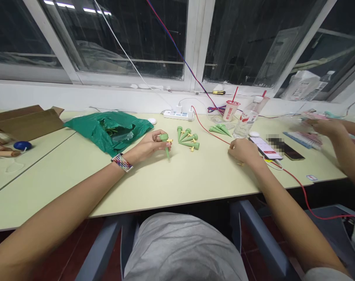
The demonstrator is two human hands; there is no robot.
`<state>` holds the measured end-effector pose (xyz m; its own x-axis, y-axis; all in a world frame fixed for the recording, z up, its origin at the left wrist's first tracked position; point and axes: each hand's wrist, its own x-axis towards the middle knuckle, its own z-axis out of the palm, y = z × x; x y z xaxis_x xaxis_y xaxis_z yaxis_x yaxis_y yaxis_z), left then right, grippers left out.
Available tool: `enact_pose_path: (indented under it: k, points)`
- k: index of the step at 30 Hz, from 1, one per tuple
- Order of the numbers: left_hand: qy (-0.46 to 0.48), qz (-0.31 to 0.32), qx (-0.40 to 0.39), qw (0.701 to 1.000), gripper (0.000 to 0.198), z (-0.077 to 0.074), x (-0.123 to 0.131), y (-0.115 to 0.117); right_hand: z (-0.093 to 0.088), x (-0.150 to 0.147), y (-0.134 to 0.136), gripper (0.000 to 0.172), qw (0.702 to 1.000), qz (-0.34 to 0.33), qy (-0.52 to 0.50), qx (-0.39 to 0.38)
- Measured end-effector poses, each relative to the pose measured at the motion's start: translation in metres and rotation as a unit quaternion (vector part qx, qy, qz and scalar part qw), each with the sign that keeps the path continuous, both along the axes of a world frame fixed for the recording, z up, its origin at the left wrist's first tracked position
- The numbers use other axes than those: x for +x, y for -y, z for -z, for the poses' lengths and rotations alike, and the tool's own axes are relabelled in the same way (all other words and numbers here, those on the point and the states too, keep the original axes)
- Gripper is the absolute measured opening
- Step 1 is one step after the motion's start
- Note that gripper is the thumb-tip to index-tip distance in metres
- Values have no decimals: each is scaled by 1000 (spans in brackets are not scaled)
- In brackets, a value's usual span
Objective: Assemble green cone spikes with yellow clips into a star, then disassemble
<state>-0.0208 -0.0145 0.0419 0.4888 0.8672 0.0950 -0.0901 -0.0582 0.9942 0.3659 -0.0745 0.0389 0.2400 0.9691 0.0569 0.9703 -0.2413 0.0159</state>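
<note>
The left hand (148, 147) grips a green plastic spike (166, 146), which looks light and stiff, easiest held at its wide collar. The right hand's (244, 151) curled grip hides whether it holds anything.

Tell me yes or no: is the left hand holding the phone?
No, the left hand holds a green plastic spike, while the phone lies beside the right hand.
</note>
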Motion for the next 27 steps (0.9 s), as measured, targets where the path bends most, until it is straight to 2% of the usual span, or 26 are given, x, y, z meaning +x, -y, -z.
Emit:
enact_pose_path:
  k: [5,9,15,19,22,24,27]
  points:
    - [-11,5,-1,1000,50,0,2,2,-2,-11,-3,19,997,-45,1,67]
    - [-9,4,2,1000,52,2,3,1,1,-34,-12,12,975,-117,-130,140]
    - [-3,-5,3,1000,51,5,5,1,-3,-100,-31,9,877,-244,-361,203]
    - [3,-11,10,1000,47,5,6,1,-9,-144,-38,12,791,-308,-492,192]
    - [14,-5,11,1000,45,4,7,2,-4,-164,-39,14,730,-341,-556,206]
    - [19,2,8,1000,45,4,7,3,2,-171,-38,16,710,-356,-572,204]
    - [28,12,7,1000,45,4,8,4,10,-173,-37,18,704,-371,-571,200]
